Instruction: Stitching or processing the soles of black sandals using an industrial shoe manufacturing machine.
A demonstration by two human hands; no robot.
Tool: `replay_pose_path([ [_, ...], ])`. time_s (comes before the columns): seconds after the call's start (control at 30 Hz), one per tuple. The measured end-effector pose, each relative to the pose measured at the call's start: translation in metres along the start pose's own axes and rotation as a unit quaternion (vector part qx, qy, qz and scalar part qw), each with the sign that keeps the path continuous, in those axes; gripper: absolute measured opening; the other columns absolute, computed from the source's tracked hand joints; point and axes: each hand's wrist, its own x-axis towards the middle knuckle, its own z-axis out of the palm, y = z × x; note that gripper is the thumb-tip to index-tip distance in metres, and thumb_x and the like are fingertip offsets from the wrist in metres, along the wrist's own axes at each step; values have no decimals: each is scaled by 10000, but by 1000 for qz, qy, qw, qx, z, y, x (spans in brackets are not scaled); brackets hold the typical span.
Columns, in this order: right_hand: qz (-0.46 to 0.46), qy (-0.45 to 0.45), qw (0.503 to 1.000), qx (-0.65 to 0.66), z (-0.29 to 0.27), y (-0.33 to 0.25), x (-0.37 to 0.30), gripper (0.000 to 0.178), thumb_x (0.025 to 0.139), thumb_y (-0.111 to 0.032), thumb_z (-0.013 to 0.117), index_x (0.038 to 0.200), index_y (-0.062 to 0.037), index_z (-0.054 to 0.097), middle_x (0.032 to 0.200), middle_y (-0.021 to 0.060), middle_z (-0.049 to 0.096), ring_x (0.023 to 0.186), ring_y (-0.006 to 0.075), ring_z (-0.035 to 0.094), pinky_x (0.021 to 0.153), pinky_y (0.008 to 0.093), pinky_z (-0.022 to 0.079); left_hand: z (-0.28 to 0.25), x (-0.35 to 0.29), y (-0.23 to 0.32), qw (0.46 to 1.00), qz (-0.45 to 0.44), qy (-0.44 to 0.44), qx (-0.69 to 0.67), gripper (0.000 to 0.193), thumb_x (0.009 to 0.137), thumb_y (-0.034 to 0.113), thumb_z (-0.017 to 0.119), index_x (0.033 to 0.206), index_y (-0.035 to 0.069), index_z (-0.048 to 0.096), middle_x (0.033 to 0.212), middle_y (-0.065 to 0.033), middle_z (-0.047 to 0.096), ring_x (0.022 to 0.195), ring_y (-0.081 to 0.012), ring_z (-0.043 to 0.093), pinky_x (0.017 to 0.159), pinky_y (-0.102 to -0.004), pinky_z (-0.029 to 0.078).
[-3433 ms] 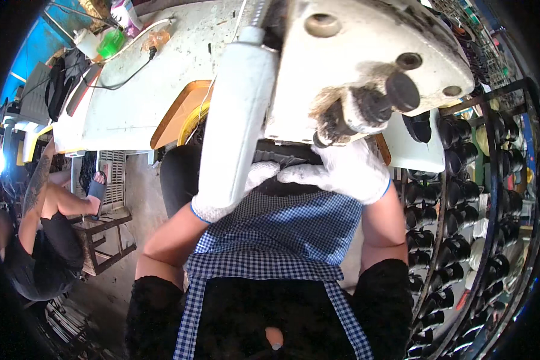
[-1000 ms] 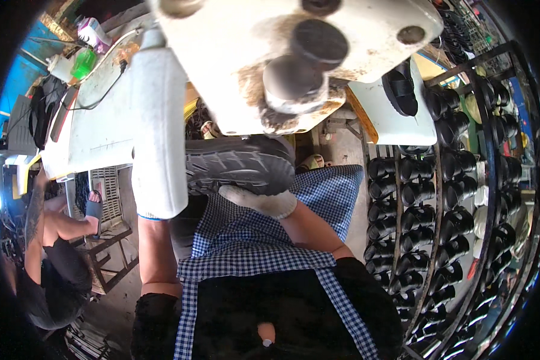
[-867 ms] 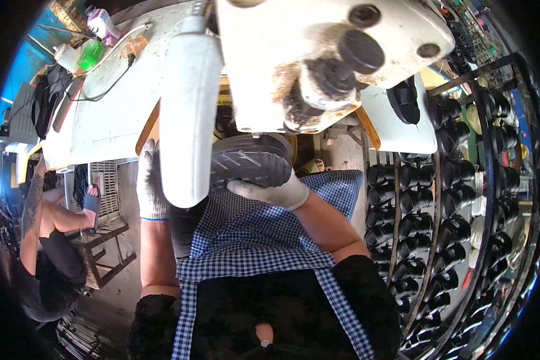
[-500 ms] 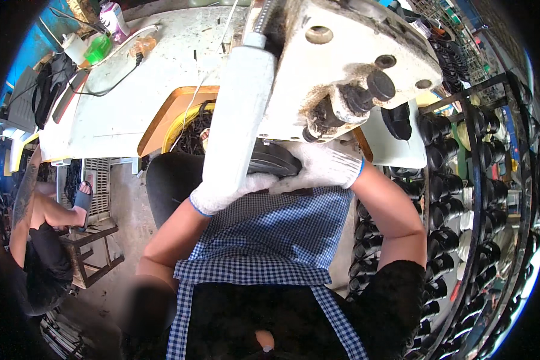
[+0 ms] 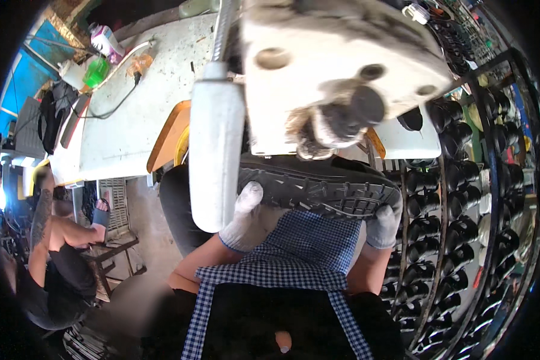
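Note:
A black shoe lies across my lap, below the machine, with its treaded sole turned toward me. My left hand, in a white knit glove, grips the shoe's left part, thumb pressed against the sole. Around the right end of the shoe closes my right hand, gloved the same way; its other fingers are hidden behind the shoe. Over the shoe hangs the dirty white head of a machine with dark knobs. A pale grey cylinder on a ribbed rod hides part of my left hand's surroundings.
The white worktable holds a bottle, a green container and a cable. At right stands a metal rack packed with black shoes. Another person sits at left near a small stool.
The shoe has come down and out from beneath the machine head, its sole now facing me. My hands have moved apart toward its two ends. The view has shifted slightly.

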Motion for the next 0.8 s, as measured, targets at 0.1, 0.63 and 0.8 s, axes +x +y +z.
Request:
replay_pose_path([
  [0.1,-18,-2,999,48,9,-15,-3,615,886,-335,774,1343,20,566,1211,161,696,1096,284,691,963,429,563,-2,-3,9,998,-35,-43,39,898,855,479,749,1517,33,338,1477,-178,480,1370,-338,469,1153,-535,381],
  [0.63,-335,19,653,-679,-44,-21,139,549,678,35,723,1210,-95,684,1209,136,637,1131,357,607,966,439,518,-34,22,-21,986,-86,3,140,178,922,-40,519,1014,25,656,974,-123,637,884,-238,611,894,-431,518],
  [0.8,-320,19,653,-686,-72,-23,145,579,696,38,700,1258,-80,622,1261,141,633,1158,375,601,1008,472,496,-55,17,-29,985,-86,12,150,202,942,-20,513,1067,39,661,944,-119,632,845,-209,576,837,-386,486],
])
